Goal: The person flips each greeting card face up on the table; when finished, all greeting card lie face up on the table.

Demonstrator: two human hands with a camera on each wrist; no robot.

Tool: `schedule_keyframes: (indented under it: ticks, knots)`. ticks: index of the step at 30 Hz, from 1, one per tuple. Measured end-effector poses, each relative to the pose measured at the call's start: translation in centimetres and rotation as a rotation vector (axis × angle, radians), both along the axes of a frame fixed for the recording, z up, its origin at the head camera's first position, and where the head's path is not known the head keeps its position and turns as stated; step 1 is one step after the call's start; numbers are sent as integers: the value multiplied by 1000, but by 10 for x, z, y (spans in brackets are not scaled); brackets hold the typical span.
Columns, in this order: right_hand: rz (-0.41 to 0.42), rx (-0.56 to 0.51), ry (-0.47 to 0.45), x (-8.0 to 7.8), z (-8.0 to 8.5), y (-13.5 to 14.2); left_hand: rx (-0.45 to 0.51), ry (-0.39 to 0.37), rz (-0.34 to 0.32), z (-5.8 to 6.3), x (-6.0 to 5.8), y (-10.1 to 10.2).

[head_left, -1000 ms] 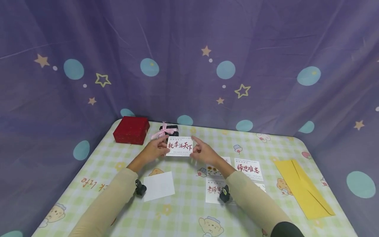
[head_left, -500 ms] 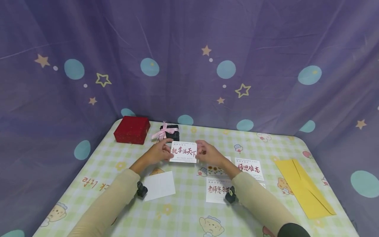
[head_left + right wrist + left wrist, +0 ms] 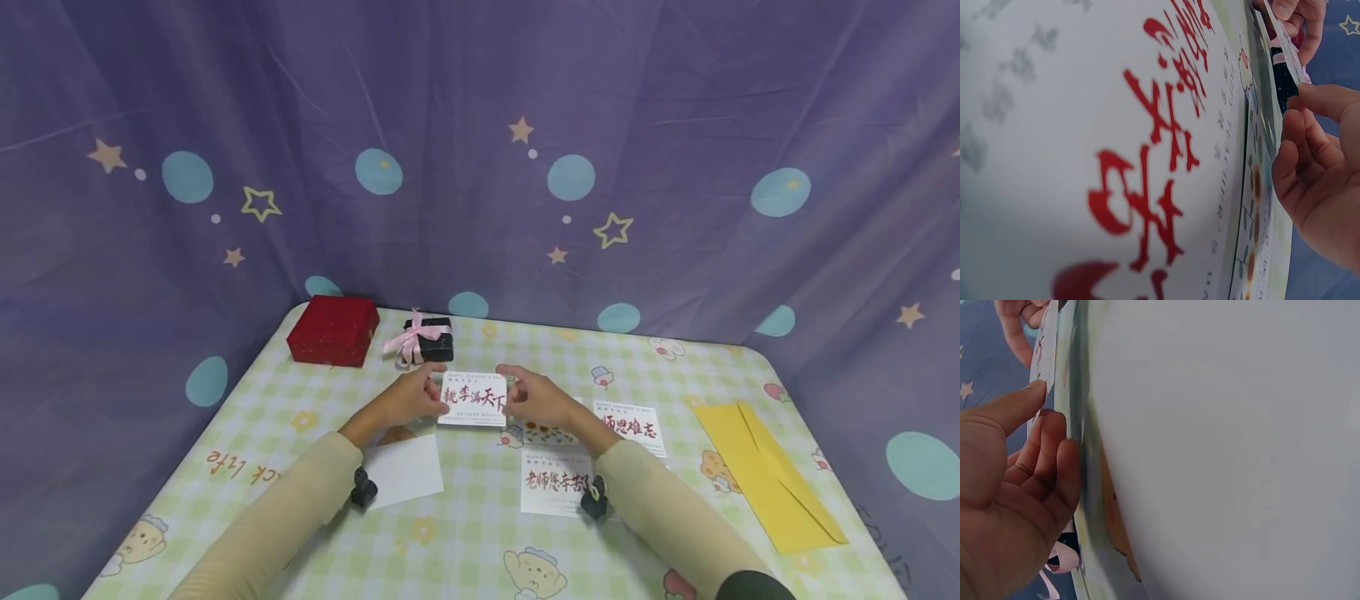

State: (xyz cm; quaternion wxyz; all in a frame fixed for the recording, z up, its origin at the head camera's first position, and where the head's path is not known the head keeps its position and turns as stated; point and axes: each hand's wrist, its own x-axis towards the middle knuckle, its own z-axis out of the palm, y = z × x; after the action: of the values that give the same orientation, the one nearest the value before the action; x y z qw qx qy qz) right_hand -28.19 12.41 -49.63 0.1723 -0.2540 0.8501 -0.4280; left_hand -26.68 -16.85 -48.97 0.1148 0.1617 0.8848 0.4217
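A white card (image 3: pixel 474 398) with red brush lettering is held between both hands near the middle of the table. My left hand (image 3: pixel 408 395) pinches its left edge; the thumb and fingers on that edge show in the left wrist view, where the card (image 3: pixel 1046 347) appears almost edge-on. On the opposite edge my right hand (image 3: pixel 542 398) pinches with thumb and fingers, as the right wrist view also shows. Beneath my left wrist lies a blank white card (image 3: pixel 405 472). Below my right forearm are a red-lettered card (image 3: pixel 553 479) and a sunflower card (image 3: pixel 551 432), both partly covered.
At the back left stand a red box (image 3: pixel 333 329) and a small black gift box (image 3: pixel 437 343) tied with pink ribbon. Another lettered card (image 3: pixel 633 427) lies right of my right wrist. A yellow envelope (image 3: pixel 768 479) lies near the right edge of the checked tablecloth (image 3: pixel 465 533).
Both hands have moved the lettered card toward me and slightly right, away from the black gift box, which is now more fully visible. The grip looks the same.
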Motion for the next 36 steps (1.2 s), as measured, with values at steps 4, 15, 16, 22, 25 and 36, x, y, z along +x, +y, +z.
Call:
schedule_keyframes:
  ticks: [4,15,16,22,25,36]
  knots:
    - [13,11,-15,2,3,4,-39,-4,-13,-3,2,3]
    - [9,59,-21,4,1,7,-139,-1,-24,-3,6,9]
    - [7,61,-18,4,1,7,-142,-2,-25,-3,6,10]
    - [4,92,1,0,0,7,-170,1,-25,-6,6,13]
    - [2,107,10,-2,-2,8,-193,10,-28,-7,7,14]
    - [-22,146,45,-4,-6,7,-256,26,-19,-5,9,17]
